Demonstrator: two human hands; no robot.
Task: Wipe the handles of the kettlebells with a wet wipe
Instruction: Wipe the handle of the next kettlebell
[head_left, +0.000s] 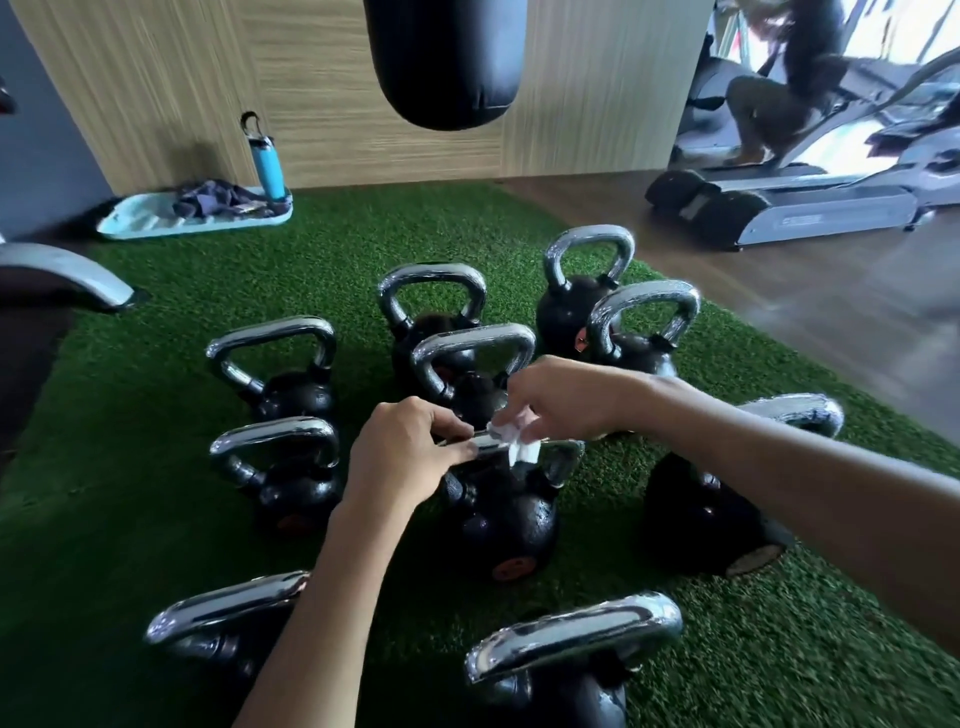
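Mid-task. Centre kettlebell (501, 519) handle (563, 457) is being worked: left hand (405, 454) curled round it, right hand (563, 397) pinching the wipe (514, 441) on the bar. Around it, nine more kettlebells; wiped or not cannot be told from the chrome.

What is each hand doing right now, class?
Left hand: fingers closed on the handle of the middle kettlebell.
Right hand: fingers closed on the wipe, pressed to that handle.
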